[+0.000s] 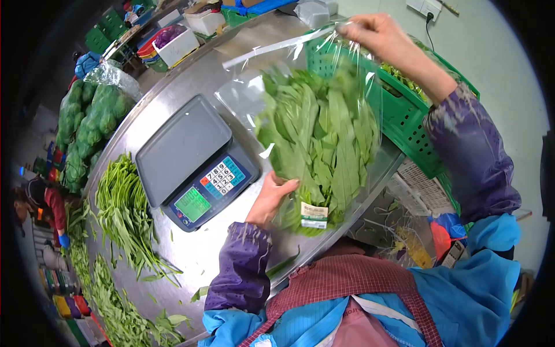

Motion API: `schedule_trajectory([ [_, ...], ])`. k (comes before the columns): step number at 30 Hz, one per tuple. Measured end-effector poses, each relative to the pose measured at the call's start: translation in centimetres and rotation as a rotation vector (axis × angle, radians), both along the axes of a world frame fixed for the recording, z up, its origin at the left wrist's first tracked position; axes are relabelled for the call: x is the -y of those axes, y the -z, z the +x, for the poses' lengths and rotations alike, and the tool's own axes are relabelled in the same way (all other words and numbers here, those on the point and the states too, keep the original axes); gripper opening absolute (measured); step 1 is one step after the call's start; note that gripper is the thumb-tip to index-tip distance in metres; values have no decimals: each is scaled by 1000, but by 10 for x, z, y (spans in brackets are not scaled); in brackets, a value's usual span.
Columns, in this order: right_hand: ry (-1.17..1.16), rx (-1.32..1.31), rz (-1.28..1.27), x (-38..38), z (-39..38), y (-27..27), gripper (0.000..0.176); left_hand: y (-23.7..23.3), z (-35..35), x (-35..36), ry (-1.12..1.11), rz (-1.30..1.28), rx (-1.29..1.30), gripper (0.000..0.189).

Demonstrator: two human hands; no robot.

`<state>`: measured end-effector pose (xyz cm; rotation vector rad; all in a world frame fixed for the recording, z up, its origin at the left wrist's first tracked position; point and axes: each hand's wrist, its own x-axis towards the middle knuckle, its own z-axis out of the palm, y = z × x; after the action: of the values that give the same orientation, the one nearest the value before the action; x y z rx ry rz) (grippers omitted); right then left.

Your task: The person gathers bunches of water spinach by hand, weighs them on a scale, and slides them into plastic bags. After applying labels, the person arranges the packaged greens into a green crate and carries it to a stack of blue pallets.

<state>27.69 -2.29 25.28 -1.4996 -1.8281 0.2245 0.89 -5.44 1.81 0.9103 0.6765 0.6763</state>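
Observation:
A clear plastic bag [243, 98] full of leafy greens [318, 133] hangs over the table's right side. My right hand [373, 34] pinches its top edge. Lower down, my left hand [274, 194] grips the bag's left side near the bottom, thumb across the plastic. A paper label [314, 214] shows at the lower end of the greens. Left of the bag stands a grey digital scale [185, 147] with a bare platform and a lit green display. Beside the scale lies a pile of loose long-stemmed greens [121, 208].
Green crates [404, 124] stand behind the bag at right. More loose leaves [104, 295] lie along the metal table's [173, 243] lower left. Netted green vegetables [87, 127] are beyond its left edge. A co-worker in a red sleeve [55, 208] is at far left.

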Motion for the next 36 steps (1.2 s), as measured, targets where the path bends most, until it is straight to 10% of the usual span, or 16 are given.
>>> schedule_trajectory([
  [14, 98, -163, -335, 53, 48, 48, 38, -43, -59, -24, 163, 28, 139, 60],
  [18, 122, -356, -568, 111, 27, 132, 33, -38, -107, -30, 280, 131, -349, 60],
  [21, -50, -432, -973, 172, 1, 204, 23, -17, -130, -2, -77, 1069, -1448, 67],
  [22, -77, -431, -1011, 184, -1, 217, 23, -17, -137, 5, -246, 1368, -1380, 60],
  [25, -231, -462, -1068, 200, 3, 242, 23, 5, -154, 44, -332, 1110, -1154, 47],
  [31, 5, -1492, -1007, 174, 10, 253, 37, 50, -153, 96, -211, 862, -1283, 52],
  [36, -106, -1045, -1363, 146, -16, 260, 44, 63, -144, 100, -138, 896, -1394, 54],
])
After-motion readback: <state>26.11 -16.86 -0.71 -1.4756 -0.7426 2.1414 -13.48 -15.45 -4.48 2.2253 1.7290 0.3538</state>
